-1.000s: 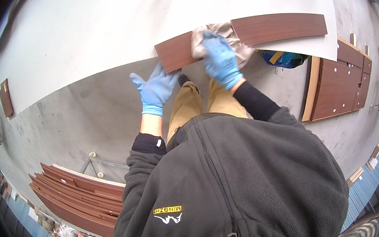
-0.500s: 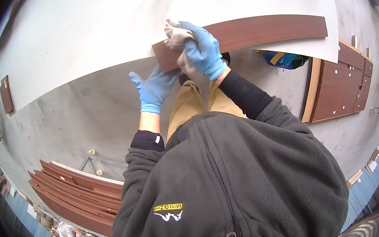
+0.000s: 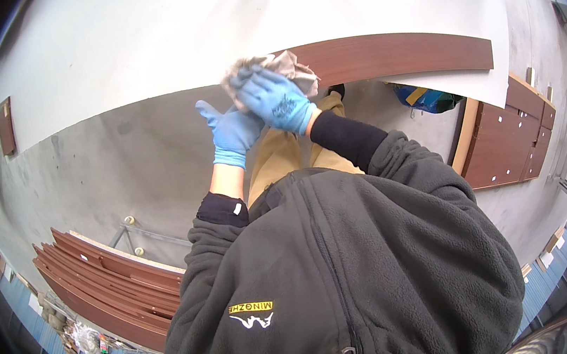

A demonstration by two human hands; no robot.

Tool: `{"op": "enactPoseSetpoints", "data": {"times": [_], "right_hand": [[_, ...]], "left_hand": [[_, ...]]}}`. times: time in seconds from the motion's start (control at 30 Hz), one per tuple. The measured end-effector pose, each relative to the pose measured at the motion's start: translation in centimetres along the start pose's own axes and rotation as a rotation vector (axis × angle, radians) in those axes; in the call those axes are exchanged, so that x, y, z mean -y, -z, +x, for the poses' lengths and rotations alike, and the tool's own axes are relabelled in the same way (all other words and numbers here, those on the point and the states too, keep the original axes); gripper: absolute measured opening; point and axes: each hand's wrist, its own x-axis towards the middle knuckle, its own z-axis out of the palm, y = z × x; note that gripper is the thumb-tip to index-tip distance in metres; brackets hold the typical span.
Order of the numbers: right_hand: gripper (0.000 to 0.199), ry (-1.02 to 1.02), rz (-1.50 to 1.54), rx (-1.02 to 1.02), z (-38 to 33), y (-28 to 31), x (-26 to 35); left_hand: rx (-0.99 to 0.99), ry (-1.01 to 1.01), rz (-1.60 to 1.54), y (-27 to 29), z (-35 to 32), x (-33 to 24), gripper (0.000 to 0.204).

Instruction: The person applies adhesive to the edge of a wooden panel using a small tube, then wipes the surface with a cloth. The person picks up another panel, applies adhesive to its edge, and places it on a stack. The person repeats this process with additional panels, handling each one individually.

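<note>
A long reddish-brown wooden board (image 3: pixel 396 54) lies along the near edge of a white work surface (image 3: pixel 140 46). My right hand (image 3: pixel 279 100), in a blue glove, presses a crumpled pale cloth (image 3: pixel 299 72) onto the board's left end, covering that end from sight. My left hand (image 3: pixel 234 135), gloved in blue too, is right beside it at the board's near left corner. Its thumb stands stretched away from the palm; its fingertips are partly hidden behind the right hand and the cloth.
Several brown boards (image 3: pixel 110 290) are stacked at the lower left, near a wheeled metal frame (image 3: pixel 153 235). Brown panels (image 3: pixel 505 139) stand at the right. A blue and green bag (image 3: pixel 428 97) lies under the surface's edge. A small brown piece (image 3: pixel 6 126) is at the far left.
My right hand has moved left with the cloth, which now spreads over the board's left end. The left hand stays near that end, its thumb still stretched out.
</note>
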Motion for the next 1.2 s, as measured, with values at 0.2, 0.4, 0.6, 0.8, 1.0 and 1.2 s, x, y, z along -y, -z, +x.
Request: {"op": "enactPoseSetpoints", "data": {"times": [0.2,0.4,0.6,0.8,1.0,1.2], "right_hand": [[0.046,0.004,0.238,0.046,-1.6,1.3,1.8],[0.028,-0.701,1.334,0.225,-5.6,5.4,1.5],[0.048,-0.89,2.161,-0.137,-10.6,8.0,-1.8],[0.05,-0.907,1.955,-0.376,-14.3,11.1,-3.2],[0.033,-1.061,1.569,-0.501,-16.7,12.7,-3.0],[0.026,-1.102,1.146,-0.79,-20.1,13.6,-2.9]], "left_hand": [[-0.065,-0.11,0.109,2.1,1.1,-0.4,0.137],[0.054,-0.001,0.031,3.1,0.8,-0.4,0.142],[-0.016,-0.063,0.101,1.8,0.7,0.2,0.121],[-0.118,-0.079,0.232,1.1,1.4,0.3,0.08],[-0.188,-0.198,0.606,0.1,-0.3,1.9,0.051],[-0.312,-0.231,0.799,-2.8,-2.8,5.0,0.049]]}}
